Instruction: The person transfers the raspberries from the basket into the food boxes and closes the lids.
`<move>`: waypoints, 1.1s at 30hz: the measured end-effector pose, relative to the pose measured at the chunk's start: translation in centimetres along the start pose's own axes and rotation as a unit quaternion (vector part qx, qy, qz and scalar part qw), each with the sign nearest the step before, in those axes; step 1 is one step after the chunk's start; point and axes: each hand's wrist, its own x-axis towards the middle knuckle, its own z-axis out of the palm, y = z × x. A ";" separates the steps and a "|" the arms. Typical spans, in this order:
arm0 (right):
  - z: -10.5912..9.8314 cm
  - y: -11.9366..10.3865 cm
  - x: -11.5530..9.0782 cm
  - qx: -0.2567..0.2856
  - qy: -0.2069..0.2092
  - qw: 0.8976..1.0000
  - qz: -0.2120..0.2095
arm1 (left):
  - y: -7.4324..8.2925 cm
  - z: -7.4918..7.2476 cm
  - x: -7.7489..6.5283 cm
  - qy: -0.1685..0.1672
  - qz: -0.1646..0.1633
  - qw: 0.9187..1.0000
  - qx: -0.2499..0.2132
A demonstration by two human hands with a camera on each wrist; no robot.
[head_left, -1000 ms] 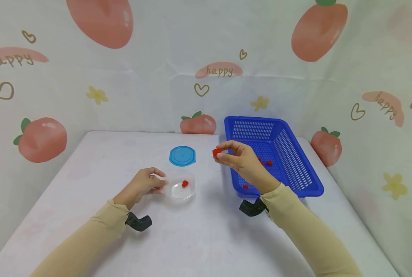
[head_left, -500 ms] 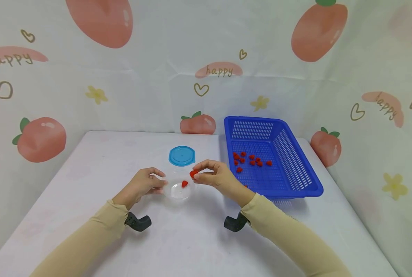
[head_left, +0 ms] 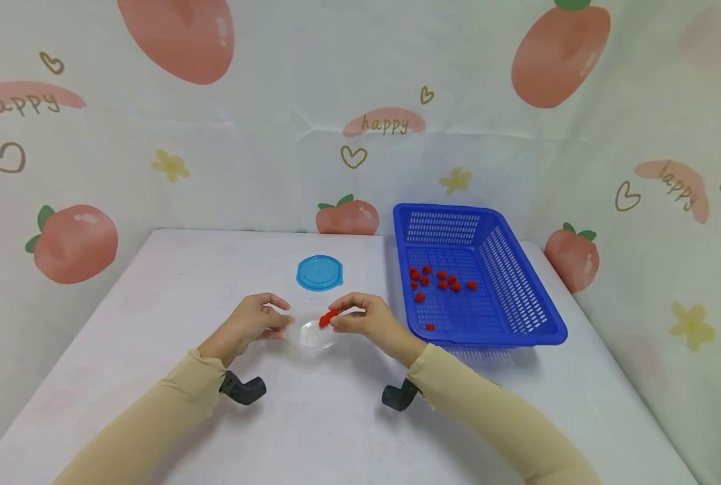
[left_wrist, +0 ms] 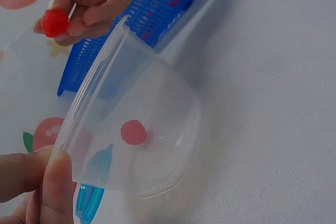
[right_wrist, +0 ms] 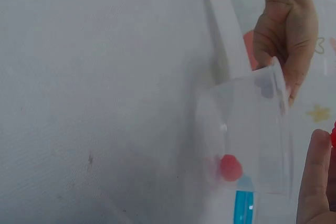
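Note:
My left hand (head_left: 252, 325) grips the rim of a clear plastic container (head_left: 309, 335) between thumb and fingers at its left side. One raspberry (left_wrist: 133, 132) lies on the container's floor, seen through the wall in both wrist views. Over the container's right edge, my right hand (head_left: 375, 325) pinches another raspberry (left_wrist: 55, 23) with its fingertips. In the head view the held raspberry overlaps the one inside. The left wrist view shows it above the rim, apart from the container.
A blue lid (head_left: 320, 273) lies behind the container. To the right stands a blue slotted basket (head_left: 487, 339) with several raspberries (head_left: 442, 275) in it. The white table (head_left: 312, 424) meets a fruit-printed cloth backdrop (head_left: 263, 175) at the back.
My right hand has moved left and down from the basket's edge to the container, carrying the raspberry. The left hand and the container have stayed in place.

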 end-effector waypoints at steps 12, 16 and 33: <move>0.0 0.2 0.5 0.001 0.018 1.000 0.022 | 0.0 0.1 -0.1 0.001 0.002 1.000 -0.004; -0.2 0.2 0.5 -0.013 0.020 1.000 0.020 | 0.0 0.1 -0.1 0.000 0.007 1.000 -0.007; -0.8 -0.6 -0.2 -0.008 0.010 1.000 0.011 | -0.1 0.1 -0.1 -0.001 0.011 1.000 -0.011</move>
